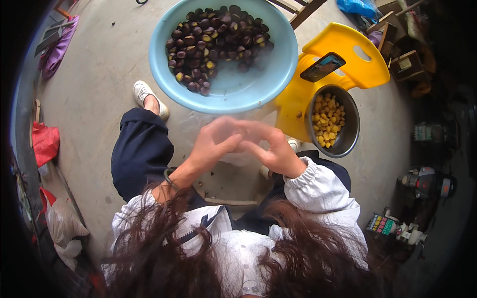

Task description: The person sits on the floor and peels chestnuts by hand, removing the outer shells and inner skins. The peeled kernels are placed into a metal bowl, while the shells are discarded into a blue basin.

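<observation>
My left hand [211, 143] and my right hand [271, 146] meet in front of me with thumbs and fingertips together. Haze blurs the fingers, and whatever may be between them cannot be made out. Just beyond them stands a light blue plastic basin [220, 106]. Dark brown chestnuts [193, 52] fill its far and left side, several with cut shells showing yellow flesh. Below my hands is a clear plastic bag [238, 159]. To the right, a steel bowl [354, 128] holds peeled yellow chestnuts [328, 119].
The steel bowl rests on a yellow plastic chair [292, 117], where a smartphone [322, 67] is propped up. Wooden scraps [406, 67] lie at the far right. Red [45, 143] and white plastic bags [65, 227] line the left side. Shell bits dot the concrete floor [100, 67].
</observation>
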The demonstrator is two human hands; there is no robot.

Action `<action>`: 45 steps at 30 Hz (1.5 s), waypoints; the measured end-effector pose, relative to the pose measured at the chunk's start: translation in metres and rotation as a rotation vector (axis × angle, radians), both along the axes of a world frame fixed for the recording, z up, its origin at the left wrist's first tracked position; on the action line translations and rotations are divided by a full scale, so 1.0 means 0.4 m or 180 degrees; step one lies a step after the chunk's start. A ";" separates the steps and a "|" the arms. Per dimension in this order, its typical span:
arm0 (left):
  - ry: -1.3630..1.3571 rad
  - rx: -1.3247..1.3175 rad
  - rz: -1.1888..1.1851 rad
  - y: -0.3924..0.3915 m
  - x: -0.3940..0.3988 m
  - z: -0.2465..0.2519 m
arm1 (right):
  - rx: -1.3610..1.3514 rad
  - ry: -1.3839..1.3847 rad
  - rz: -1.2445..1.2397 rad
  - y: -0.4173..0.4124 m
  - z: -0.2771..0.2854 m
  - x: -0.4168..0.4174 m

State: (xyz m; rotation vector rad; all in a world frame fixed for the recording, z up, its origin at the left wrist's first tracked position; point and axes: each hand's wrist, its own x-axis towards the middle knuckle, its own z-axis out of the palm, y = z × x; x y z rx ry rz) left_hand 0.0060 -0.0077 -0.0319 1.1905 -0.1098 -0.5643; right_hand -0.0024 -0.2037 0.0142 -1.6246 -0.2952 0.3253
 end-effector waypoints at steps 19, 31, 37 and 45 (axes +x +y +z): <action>0.0428 -0.0073 -0.0316 -0.001 0.006 0.003 | -0.1488 -0.1487 0.0082 -0.025 0.015 0.021; 0.0465 0.0008 -0.0418 0.000 0.008 0.009 | -0.1546 -0.1422 0.0276 -0.027 -0.007 0.013; 0.0588 -0.0109 -0.0545 0.005 0.012 0.010 | -0.1165 -0.1209 0.0245 -0.028 -0.020 0.010; 0.0104 0.0389 -0.0244 -0.011 0.001 -0.003 | -0.1622 -0.1544 0.0288 -0.008 -0.013 -0.006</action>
